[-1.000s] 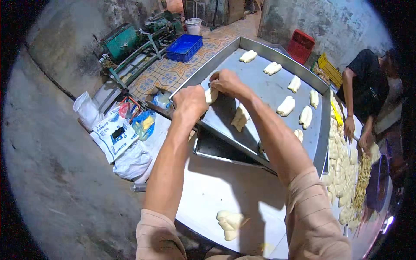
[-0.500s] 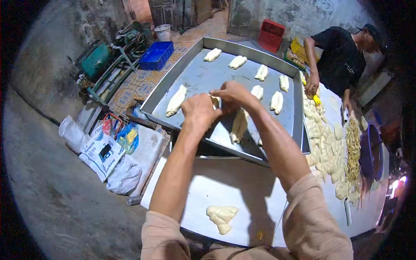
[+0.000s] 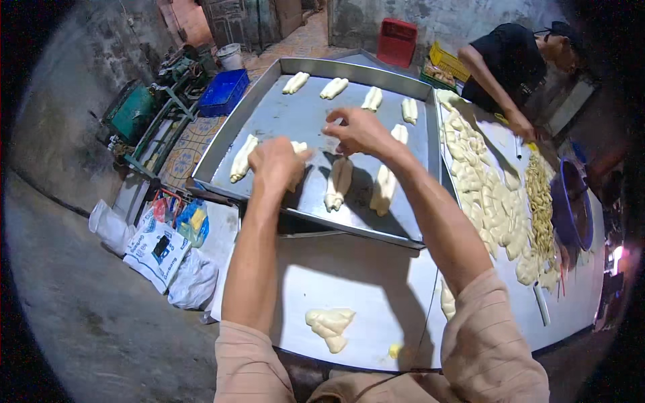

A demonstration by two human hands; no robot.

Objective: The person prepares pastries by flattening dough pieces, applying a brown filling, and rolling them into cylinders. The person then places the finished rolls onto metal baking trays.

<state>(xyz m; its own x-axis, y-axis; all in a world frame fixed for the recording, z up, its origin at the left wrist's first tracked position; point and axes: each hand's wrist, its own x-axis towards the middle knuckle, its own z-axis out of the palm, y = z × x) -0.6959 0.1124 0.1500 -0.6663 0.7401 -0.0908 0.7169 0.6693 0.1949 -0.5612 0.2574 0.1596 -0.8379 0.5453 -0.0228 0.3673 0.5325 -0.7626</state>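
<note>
The left hand was bent down over a pale dough roll on the metal tray, and with much of the roll hidden I could not tell whether that grip was clamped on the dough or only resting against it; the right hand hung near the far end of a neighbouring roll, its grip apart, thumb and fingertips curled with nothing seen between them. The roll looked light and soft, likely to dent or stretch under a hard pinch and perhaps a little tacky, so the better hold seemed a loose one along both long sides, kept level against sagging. Another roll lay just to its left, leaving limited finger room at the sides, but toward the back row of rolls the tray floor was bare and roomier. The tray's raised walls asked for clearance at the rim. Nearer the person, the white tabletop offered a bare stretch around one flat dough piece, while dough sheets crowded its right side before a co-worker.
</note>
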